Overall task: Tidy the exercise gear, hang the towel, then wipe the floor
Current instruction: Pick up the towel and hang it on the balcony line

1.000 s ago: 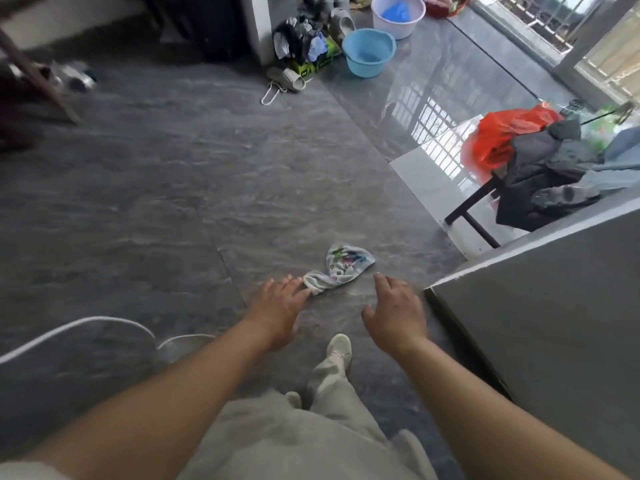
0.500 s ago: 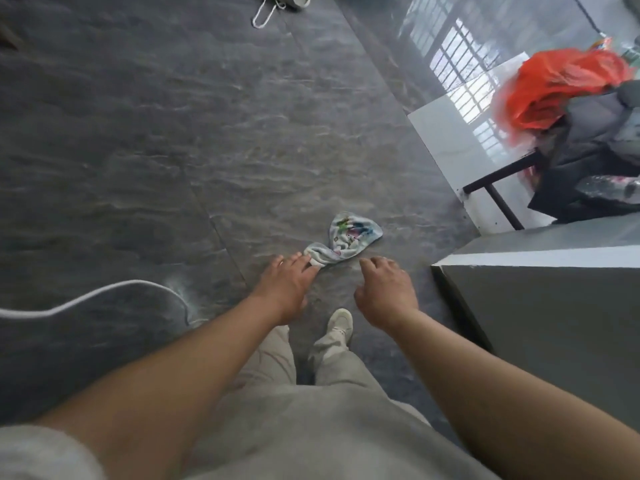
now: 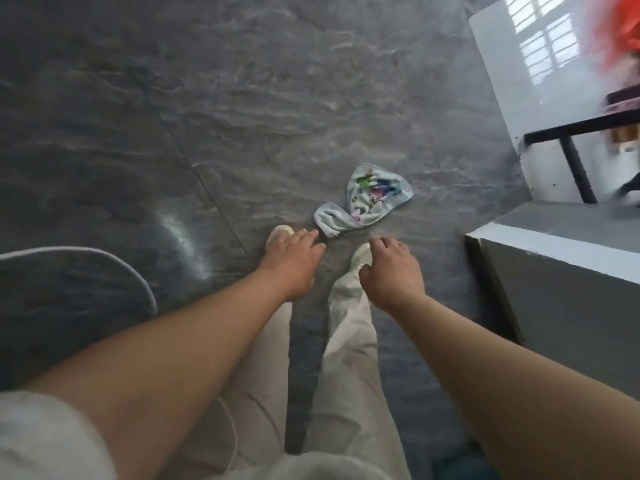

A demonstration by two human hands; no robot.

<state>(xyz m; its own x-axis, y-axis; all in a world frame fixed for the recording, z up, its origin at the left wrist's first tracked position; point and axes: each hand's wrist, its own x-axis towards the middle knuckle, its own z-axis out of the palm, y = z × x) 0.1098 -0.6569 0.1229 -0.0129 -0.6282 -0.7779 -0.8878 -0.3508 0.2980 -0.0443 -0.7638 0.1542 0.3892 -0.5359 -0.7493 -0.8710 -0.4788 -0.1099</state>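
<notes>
The upper right is blurred for me: an orange bag (image 3: 620, 32) runs off the frame edge. My left hand (image 3: 294, 259) covers part of one shoe (image 3: 278, 233). At centre frame, the small cloth (image 3: 369, 199) lies crumpled on the grey floor (image 3: 242, 116), pale blue with a cartoon print. It sits just above my left hand and right hand (image 3: 391, 271), both empty with fingers loose.

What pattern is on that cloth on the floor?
The cloth is pale blue with colourful cartoon prints; head view.
</notes>
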